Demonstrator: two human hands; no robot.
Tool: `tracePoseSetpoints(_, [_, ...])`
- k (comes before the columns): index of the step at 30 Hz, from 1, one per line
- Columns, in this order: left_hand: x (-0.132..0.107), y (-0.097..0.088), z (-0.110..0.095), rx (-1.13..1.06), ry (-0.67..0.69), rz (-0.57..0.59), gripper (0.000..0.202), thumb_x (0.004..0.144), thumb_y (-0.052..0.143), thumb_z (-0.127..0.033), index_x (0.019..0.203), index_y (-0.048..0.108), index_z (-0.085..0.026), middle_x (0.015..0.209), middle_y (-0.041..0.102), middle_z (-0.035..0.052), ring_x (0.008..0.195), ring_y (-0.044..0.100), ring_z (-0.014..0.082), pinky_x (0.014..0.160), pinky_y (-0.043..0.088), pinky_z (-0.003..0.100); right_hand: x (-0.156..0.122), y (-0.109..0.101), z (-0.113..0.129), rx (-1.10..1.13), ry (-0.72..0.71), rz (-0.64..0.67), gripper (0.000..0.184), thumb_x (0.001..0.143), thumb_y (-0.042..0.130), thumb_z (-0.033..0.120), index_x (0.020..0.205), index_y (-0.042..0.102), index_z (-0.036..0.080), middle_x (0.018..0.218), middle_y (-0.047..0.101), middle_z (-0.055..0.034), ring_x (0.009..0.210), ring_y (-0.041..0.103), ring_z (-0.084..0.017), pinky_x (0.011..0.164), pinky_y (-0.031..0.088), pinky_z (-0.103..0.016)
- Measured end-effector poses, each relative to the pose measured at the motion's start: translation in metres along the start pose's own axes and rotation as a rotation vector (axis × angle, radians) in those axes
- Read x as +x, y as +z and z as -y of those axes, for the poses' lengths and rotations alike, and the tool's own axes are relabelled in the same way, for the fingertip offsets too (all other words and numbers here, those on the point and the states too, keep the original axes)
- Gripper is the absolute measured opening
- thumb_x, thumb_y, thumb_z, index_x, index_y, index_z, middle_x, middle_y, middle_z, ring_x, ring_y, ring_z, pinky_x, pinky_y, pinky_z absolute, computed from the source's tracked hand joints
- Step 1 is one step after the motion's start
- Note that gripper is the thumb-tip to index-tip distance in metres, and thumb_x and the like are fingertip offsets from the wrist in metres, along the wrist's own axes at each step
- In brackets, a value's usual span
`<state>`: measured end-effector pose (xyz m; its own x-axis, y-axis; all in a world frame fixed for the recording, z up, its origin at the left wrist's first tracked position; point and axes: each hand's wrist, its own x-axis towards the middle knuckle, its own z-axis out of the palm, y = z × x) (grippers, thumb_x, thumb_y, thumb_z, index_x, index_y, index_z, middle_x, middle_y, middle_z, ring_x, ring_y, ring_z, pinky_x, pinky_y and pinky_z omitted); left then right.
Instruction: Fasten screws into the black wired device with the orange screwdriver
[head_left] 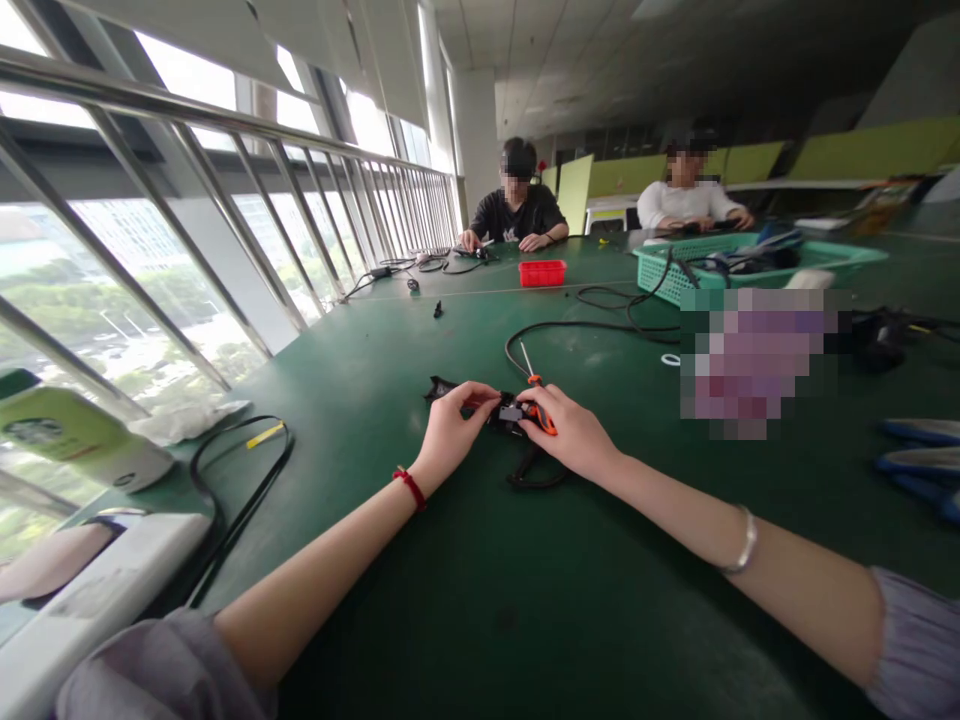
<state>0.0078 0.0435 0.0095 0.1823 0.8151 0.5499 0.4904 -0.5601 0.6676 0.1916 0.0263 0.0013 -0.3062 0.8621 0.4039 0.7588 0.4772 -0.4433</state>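
Near the middle of the green table [480, 580] lies a small black device part [512, 412] with a grey piece on it, its exact kind too small to make out. My left hand [459, 425] is closed, pinching the device's left side with thumb and fingertips. My right hand [568, 425] is wrapped round an orange and black screwdriver [535, 380], whose metal shaft points up and away from the device. The thumb of this hand also touches the device's right side. A black shell-like piece [439, 388] sticks out beyond my left fingers. A black cable [536, 483] loops just below the device.
A turquoise basket [660, 275] with cables and tools stands at the right, a red tray [542, 273] farther back. Blue-handled pliers [922, 460] lie at the right edge. At left are a green bottle [82, 435], a white box [112, 570] and a cable. Two people sit across the table.
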Motion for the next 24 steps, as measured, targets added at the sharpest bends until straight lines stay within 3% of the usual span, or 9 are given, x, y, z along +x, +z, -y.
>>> tracePoseSetpoints(8, [0.000,-0.001,-0.001,0.058,0.023,0.062,0.008,0.080,0.058,-0.020,0.082,0.065,-0.019,0.082,0.069,0.0014,0.075,0.062,0.0145,0.072,0.051,0.028,0.001,-0.005,-0.001,0.036,0.010,0.048,0.028,0.083,0.050,0.030,0.111,0.051,0.026,0.107,0.058,-0.0036,0.086,0.063,-0.020,0.071,0.050,-0.032])
tracePoseSetpoints(17, [-0.001,-0.011,0.006,0.360,0.355,0.160,0.022,0.090,0.044,-0.018,0.095,0.065,-0.022,0.096,0.065,0.0058,0.089,0.059,0.0172,0.078,0.050,0.031,-0.001,-0.008,0.003,0.110,0.051,0.041,0.034,0.084,0.047,0.024,0.118,0.045,0.023,0.115,0.058,-0.0068,0.096,0.061,-0.023,0.080,0.051,-0.038])
tracePoseSetpoints(24, [-0.001,-0.016,0.007,0.356,0.248,0.133,0.017,0.089,0.048,-0.018,0.099,0.060,-0.021,0.092,0.063,0.0036,0.087,0.059,0.0159,0.078,0.050,0.029,-0.003,-0.006,-0.004,0.243,0.002,0.041,0.030,0.087,0.040,0.017,0.114,0.050,0.025,0.112,0.058,-0.0041,0.103,0.057,-0.018,0.090,0.046,-0.034])
